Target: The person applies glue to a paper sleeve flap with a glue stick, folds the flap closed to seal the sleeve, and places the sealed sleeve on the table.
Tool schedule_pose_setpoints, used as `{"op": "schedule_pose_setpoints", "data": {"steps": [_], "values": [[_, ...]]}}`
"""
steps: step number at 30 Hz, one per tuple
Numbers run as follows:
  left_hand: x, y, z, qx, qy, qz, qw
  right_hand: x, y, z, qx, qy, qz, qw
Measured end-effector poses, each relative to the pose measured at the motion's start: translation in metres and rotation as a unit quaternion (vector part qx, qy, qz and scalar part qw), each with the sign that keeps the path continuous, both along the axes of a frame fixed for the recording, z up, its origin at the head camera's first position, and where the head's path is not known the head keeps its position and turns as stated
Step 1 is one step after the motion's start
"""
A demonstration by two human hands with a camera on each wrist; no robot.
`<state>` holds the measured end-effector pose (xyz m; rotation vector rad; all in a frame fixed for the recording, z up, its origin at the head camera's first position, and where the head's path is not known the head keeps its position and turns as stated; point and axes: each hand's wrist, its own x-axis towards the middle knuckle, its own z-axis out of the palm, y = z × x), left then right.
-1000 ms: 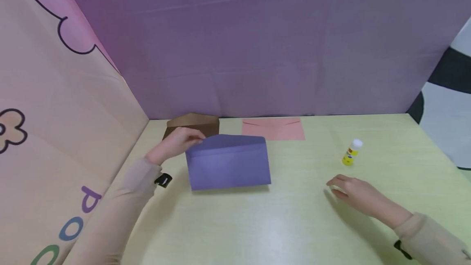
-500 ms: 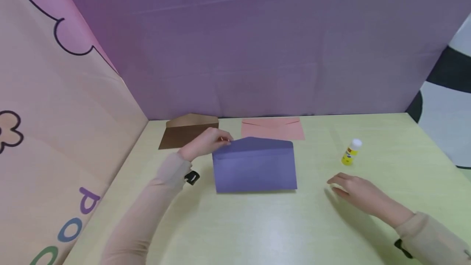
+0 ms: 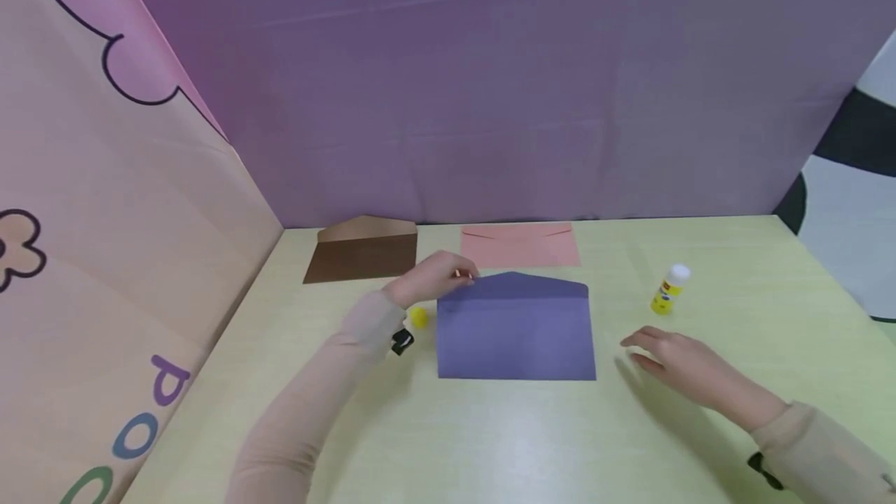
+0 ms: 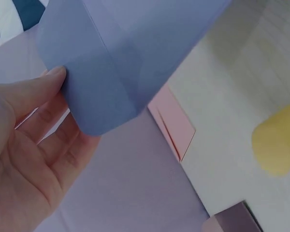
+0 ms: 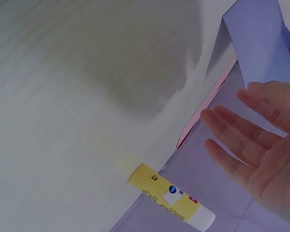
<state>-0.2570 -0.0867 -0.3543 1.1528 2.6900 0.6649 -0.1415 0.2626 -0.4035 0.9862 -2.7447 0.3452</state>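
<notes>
A purple envelope (image 3: 516, 333) with its flap raised is in front of me. My left hand (image 3: 437, 274) pinches the flap's upper left corner; in the left wrist view the thumb (image 4: 43, 82) lies on the near face and fingers are behind. The envelope's lower edge is at or just over the table; I cannot tell whether it touches. My right hand (image 3: 675, 360) hovers with relaxed fingers, holding nothing, to the right of the envelope. Behind that hand stands a yellow glue stick (image 3: 667, 298) with its white end up. A small yellow round object (image 3: 418, 317) lies beside my left wrist.
At the back left lies a brown envelope (image 3: 364, 257) with its flap up. A pink envelope (image 3: 521, 246) lies at the back middle. A purple cloth wall (image 3: 448, 84) closes off the table's far edge, and a printed panel (image 3: 140, 216) rises along the left.
My left hand has carried the purple envelope to the right and slightly nearer, uncovering the brown envelope and the small yellow object. My right hand has stayed nearly still.
</notes>
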Motion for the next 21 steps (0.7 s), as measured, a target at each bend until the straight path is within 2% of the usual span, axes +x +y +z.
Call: {"op": "schedule_pose_setpoints", "data": {"steps": [10, 15, 21], "values": [[0.003, 0.015, -0.019, -0.052, -0.011, 0.044, 0.9976, 0.000, -0.001, -0.004, -0.009, 0.019, 0.007, 1.000], [0.005, 0.019, -0.025, -0.068, -0.015, 0.044, 0.9966, -0.001, -0.002, -0.006, -0.018, 0.029, 0.010, 0.999], [0.007, 0.022, -0.034, -0.079, 0.010, 0.040, 0.9960, 0.000, -0.004, -0.006, -0.017, 0.013, 0.006, 1.000]]}}
